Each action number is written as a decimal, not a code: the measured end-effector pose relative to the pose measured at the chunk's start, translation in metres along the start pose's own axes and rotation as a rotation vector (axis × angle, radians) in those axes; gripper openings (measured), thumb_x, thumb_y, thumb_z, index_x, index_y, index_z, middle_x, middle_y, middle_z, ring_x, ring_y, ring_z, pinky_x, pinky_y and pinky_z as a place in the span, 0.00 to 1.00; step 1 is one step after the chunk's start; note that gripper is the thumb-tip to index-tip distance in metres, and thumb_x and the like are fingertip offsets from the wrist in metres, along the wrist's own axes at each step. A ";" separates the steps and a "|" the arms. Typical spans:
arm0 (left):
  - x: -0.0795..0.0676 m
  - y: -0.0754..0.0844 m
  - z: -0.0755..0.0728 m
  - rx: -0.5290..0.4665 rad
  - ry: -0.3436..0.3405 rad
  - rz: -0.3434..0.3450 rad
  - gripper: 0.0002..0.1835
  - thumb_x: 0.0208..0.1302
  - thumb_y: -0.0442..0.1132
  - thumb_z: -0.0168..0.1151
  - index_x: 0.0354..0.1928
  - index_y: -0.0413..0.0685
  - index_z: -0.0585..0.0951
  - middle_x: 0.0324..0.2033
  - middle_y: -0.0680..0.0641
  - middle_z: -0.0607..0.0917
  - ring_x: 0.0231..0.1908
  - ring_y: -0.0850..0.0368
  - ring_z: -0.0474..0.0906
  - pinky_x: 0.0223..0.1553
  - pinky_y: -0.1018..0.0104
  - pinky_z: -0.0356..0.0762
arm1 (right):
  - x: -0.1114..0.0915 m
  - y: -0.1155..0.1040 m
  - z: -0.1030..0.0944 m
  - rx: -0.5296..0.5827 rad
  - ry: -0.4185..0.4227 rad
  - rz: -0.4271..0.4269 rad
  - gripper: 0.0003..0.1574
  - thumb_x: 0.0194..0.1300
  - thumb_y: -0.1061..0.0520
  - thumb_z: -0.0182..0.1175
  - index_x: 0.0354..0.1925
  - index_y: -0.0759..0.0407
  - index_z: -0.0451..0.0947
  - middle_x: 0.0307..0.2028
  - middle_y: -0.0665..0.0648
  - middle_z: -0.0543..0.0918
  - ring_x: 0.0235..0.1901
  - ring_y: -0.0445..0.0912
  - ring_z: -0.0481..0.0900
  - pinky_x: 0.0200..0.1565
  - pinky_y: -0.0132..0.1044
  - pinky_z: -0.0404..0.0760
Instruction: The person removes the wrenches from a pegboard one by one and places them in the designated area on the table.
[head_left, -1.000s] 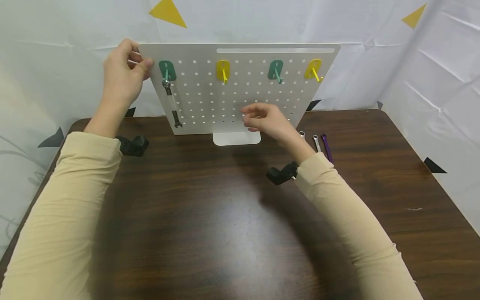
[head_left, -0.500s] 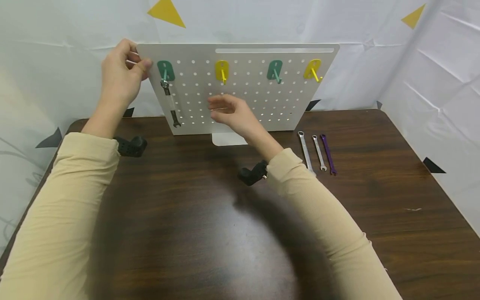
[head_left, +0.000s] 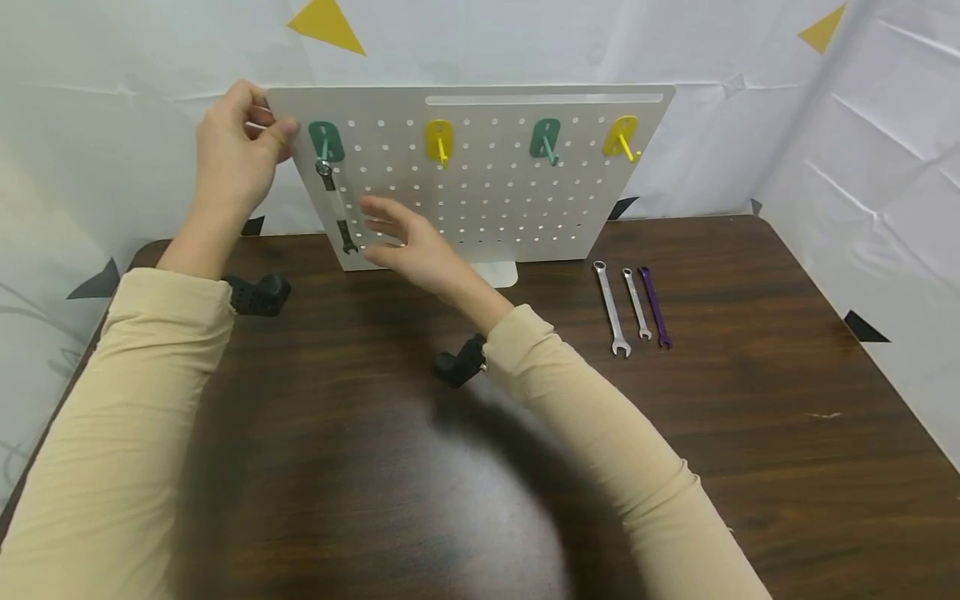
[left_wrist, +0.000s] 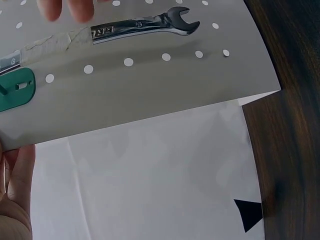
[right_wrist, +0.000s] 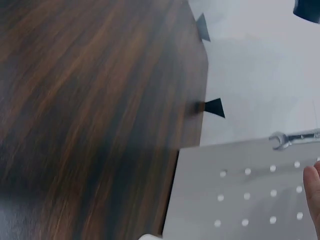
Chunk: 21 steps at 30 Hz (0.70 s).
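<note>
My left hand (head_left: 236, 158) grips the upper left corner of a grey pegboard (head_left: 382, 104), thumb in front and fingers behind. A chrome combination wrench (left_wrist: 135, 29), wrapped with tape in the middle, hangs by its ring end from the leftmost green hook (head_left: 327, 137). My right hand (head_left: 420, 250) holds nothing; its fingers are spread and point left, just right of the hanging wrench's lower half. In the left wrist view, fingertips (left_wrist: 81, 9) of that hand show beside the wrench. A yellow hook (head_left: 439, 137), another green hook (head_left: 545, 137) and another yellow hook (head_left: 620, 136) carry nothing.
Right of the board, two silver wrenches (head_left: 611, 308) and a purple wrench (head_left: 656, 308) lie on the dark wooden table (head_left: 750, 358). White sheeting (head_left: 525, 42) stands behind and beside the table. Black camera mounts (head_left: 258, 294) sit at both wrists.
My right hand has moved left across the front of the board to the hanging wrench, its fingers spreading wider. The wrenches on the table have come fully into view. My left hand keeps its grip.
</note>
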<state>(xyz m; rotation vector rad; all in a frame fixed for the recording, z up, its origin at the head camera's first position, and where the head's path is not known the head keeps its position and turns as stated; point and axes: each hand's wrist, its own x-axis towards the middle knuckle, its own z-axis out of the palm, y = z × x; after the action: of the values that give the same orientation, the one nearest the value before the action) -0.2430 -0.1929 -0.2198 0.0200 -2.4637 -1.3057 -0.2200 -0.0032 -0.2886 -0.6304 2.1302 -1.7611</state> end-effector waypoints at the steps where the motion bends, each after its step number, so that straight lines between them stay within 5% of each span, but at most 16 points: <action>1: 0.000 0.000 0.000 0.006 0.000 0.001 0.04 0.67 0.41 0.57 0.36 0.57 0.72 0.30 0.64 0.68 0.31 0.76 0.71 0.44 0.84 0.83 | 0.001 0.000 0.002 -0.002 -0.003 0.001 0.38 0.66 0.68 0.55 0.71 0.58 0.56 0.71 0.56 0.61 0.70 0.47 0.62 0.66 0.35 0.76; 13: -0.001 -0.002 -0.002 0.014 -0.004 0.001 0.04 0.67 0.42 0.57 0.35 0.59 0.71 0.30 0.64 0.68 0.31 0.77 0.71 0.43 0.85 0.83 | 0.011 0.000 0.017 -0.023 -0.012 -0.005 0.45 0.64 0.69 0.57 0.73 0.57 0.49 0.73 0.57 0.57 0.73 0.48 0.57 0.77 0.39 0.60; 21: -0.001 -0.002 -0.002 0.029 -0.007 0.002 0.04 0.67 0.43 0.57 0.38 0.55 0.72 0.31 0.65 0.68 0.32 0.77 0.71 0.48 0.80 0.84 | 0.013 -0.002 0.023 -0.037 -0.003 0.015 0.46 0.63 0.68 0.58 0.73 0.55 0.49 0.72 0.57 0.60 0.72 0.46 0.59 0.76 0.32 0.58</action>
<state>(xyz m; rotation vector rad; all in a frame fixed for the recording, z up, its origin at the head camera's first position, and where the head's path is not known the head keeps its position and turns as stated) -0.2418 -0.1958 -0.2208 0.0198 -2.4879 -1.2712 -0.2189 -0.0298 -0.2912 -0.6240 2.1640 -1.7160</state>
